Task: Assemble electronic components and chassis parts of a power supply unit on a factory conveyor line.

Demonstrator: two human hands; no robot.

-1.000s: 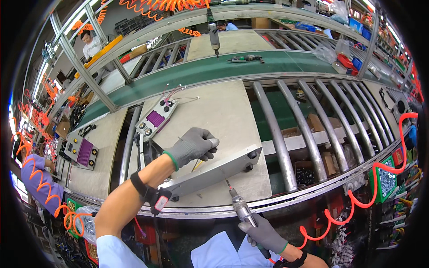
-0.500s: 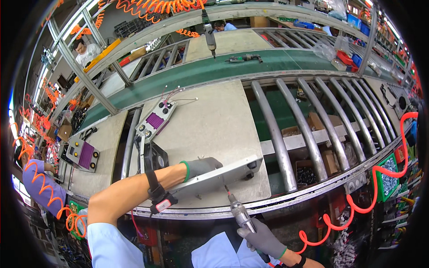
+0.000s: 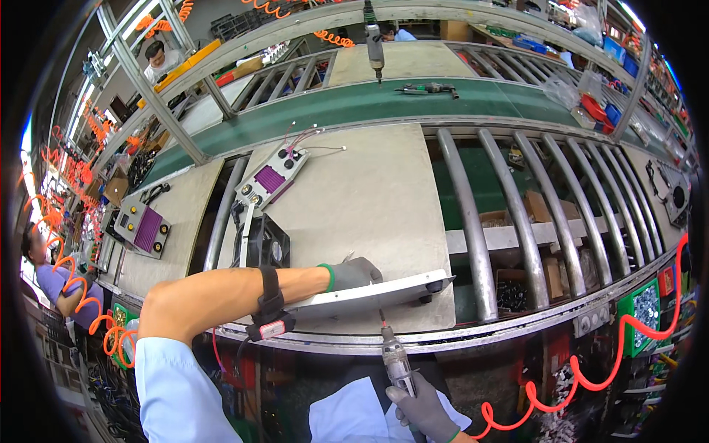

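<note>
the gloved left hand (image 3: 353,273) clasps the top edge of the grey metal panel (image 3: 369,297), tilted on the work board (image 3: 369,199). below the panel, the right hand (image 3: 422,410) wraps the electric screwdriver (image 3: 395,358), tip touching it.

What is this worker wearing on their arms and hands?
Both hands wear grey knit gloves with green cuffs: the left hand and the right hand. The left forearm is bare apart from a black wrist strap carrying a small pink-faced tag. A light blue short sleeve covers the upper arm.
</note>
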